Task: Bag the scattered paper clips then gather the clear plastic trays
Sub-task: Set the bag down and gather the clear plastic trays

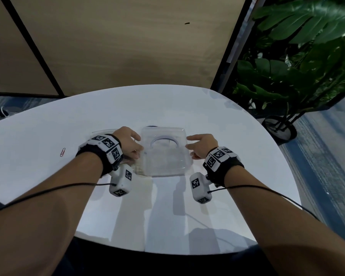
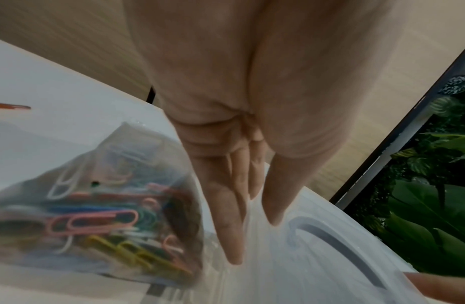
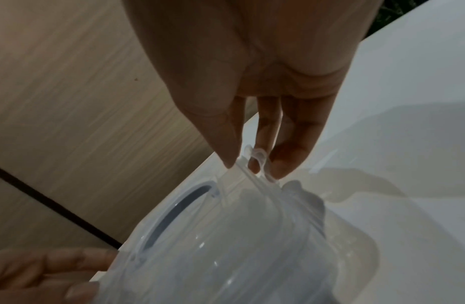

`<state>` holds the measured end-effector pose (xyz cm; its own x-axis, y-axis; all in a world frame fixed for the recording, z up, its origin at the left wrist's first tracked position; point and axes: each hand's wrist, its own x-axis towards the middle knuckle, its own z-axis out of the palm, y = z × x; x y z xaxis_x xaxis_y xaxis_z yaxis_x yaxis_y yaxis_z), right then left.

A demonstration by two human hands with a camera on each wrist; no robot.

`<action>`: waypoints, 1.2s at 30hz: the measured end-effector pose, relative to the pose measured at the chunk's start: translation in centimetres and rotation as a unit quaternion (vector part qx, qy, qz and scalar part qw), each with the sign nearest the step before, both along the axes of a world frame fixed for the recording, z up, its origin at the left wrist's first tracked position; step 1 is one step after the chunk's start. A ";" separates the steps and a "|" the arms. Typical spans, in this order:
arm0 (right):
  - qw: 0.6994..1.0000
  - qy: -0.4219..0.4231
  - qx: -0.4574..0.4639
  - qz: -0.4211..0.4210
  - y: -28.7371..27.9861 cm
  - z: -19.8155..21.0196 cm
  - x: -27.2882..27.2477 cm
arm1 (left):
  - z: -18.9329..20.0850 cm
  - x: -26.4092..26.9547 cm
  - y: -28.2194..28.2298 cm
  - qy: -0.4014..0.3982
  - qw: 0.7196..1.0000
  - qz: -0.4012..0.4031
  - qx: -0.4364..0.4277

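both hands sit either side of the clear trays (image 1: 164, 152) mid-bench. right hand (image 1: 202, 145) pinches the stack's right rim, thumb over, fingers under, prob to lift or square it. left hand (image 1: 128, 143) has straight fingers pressing the left edge, steadying. bag of paper clips (image 2: 96, 222) lies just left of the trays. one red paper clip (image 1: 62, 152) lies farther left, unbagged.

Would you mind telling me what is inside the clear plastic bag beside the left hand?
The bag holds many coloured paper clips: pink, yellow, blue, green, white. Those underneath are covered, so no count is possible.
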<state>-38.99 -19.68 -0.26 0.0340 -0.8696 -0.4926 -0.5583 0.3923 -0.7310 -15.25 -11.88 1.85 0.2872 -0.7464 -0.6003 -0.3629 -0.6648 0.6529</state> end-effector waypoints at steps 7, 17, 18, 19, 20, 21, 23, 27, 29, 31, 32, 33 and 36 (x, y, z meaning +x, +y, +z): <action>1.000 -0.003 0.018 0.024 0.1 0.4 0.4 | 1.0 0.1 -0.3 0.024 0.999 0.010 0.027; 0.998 -0.013 0.056 0.038 -1.0 0.6 0.4 | 2.2 -0.6 -0.8 -0.022 0.998 -0.022 0.057; 0.997 -0.020 0.065 0.030 -0.9 0.8 0.3 | 2.1 -0.5 -0.7 -0.016 0.998 -0.020 0.058; 0.997 -0.026 0.071 0.029 -0.8 0.9 0.2 | 2.0 -0.5 -0.7 -0.008 0.998 -0.019 0.061; 0.997 -0.030 0.071 0.032 -0.6 1.1 0.2 | 1.9 -0.5 -0.7 -0.004 0.998 -0.015 0.061; 0.997 -0.034 0.066 0.032 -0.3 1.2 0.2 | 1.8 -0.7 -0.6 -0.003 0.998 -0.011 0.060; 0.998 -0.029 0.045 0.033 -0.2 0.9 0.3 | 1.6 -1.2 -0.4 0.001 0.998 -0.008 0.055; 0.998 -0.042 0.038 0.030 0.0 1.3 0.5 | 1.2 -1.2 -0.1 0.010 0.999 -0.007 0.053; 0.998 -0.038 0.040 0.029 0.1 1.3 0.4 | 1.4 -1.2 0.1 0.009 0.998 -0.012 0.062; 0.999 -0.015 0.031 0.041 0.3 1.1 0.5 | 1.7 -1.3 0.3 0.005 0.998 -0.017 0.062; 0.999 -0.010 0.029 0.043 0.3 1.1 0.5 | 1.8 -1.4 0.3 0.006 0.998 -0.013 0.059; 0.999 -0.013 0.031 0.041 0.3 1.1 0.6 | 1.8 -1.4 0.2 0.002 0.998 -0.009 0.056; 0.999 -0.006 0.034 0.031 0.5 1.2 0.8 | 1.7 -1.3 -0.1 -0.034 0.998 0.006 0.056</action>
<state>-38.22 -19.19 0.98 0.0926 -0.8298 -0.5503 -0.5747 0.4068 -0.7101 -16.53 -12.02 3.59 0.3381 -0.6722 -0.6587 -0.3955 -0.7366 0.5486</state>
